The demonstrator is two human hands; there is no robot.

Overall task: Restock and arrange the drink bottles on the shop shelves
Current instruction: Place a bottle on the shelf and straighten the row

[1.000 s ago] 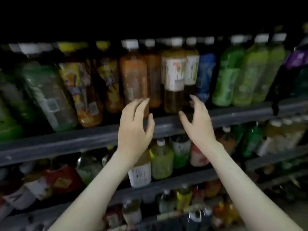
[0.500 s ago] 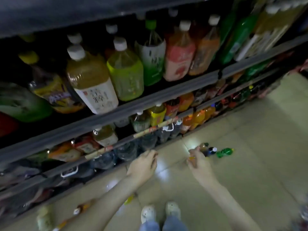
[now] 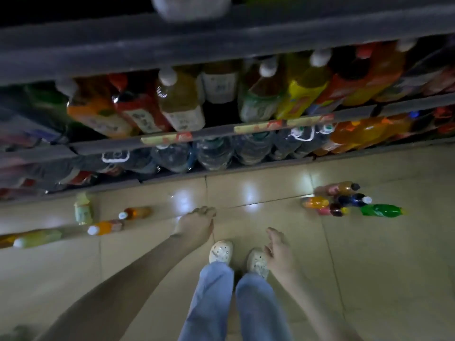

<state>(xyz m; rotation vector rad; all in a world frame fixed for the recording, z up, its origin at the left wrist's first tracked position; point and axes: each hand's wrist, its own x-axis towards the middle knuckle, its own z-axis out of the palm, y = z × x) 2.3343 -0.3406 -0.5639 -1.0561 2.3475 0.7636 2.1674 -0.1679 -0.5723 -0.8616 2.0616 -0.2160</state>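
Observation:
I look straight down at the tiled floor (image 3: pixel 369 254) in front of the shelves. My left hand (image 3: pixel 197 223) hangs over the floor with its fingers loosely curled and nothing in it. My right hand (image 3: pixel 279 252) hangs beside my right shoe, relaxed and empty. On the floor to the left lie several drink bottles, among them an amber bottle (image 3: pixel 134 213) and an orange bottle (image 3: pixel 104 227). To the right lies a cluster of bottles, with a green bottle (image 3: pixel 381 210) and a dark blue bottle (image 3: pixel 352 200). Neither hand touches a bottle.
The lower shelf (image 3: pixel 221 130) carries rows of juice and tea bottles; large water jugs (image 3: pixel 214 153) stand along the bottom level. My white shoes (image 3: pixel 220 252) and blue trousers fill the lower middle. A small pale green carton (image 3: pixel 83 210) stands at the shelf base on the left.
The view swung from the upper shelves down to the floor. Both hands dropped from shelf height to hang low and empty near my feet.

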